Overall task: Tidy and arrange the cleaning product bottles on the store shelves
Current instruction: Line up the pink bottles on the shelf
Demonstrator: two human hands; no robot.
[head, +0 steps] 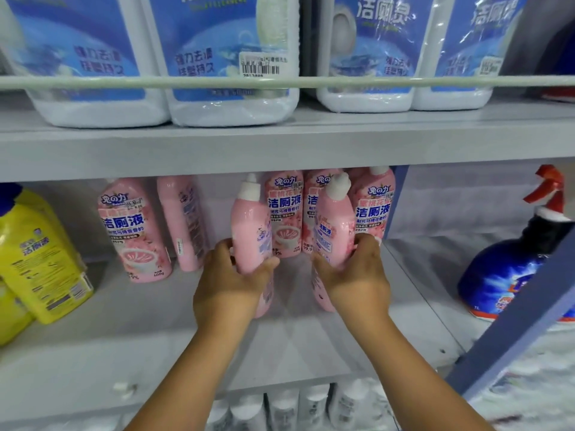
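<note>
Head view: our left hand (230,276) and right hand (357,275) each grip an upright pink bottle (249,231), (333,225), side-on, just before the back row (284,213).

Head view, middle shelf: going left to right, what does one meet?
Yellow bottle → pink bottle facing front → pink bottle turned sideways → pink bottle held by the left hand → pink bottle held by the right hand → blue spray bottle.
</note>
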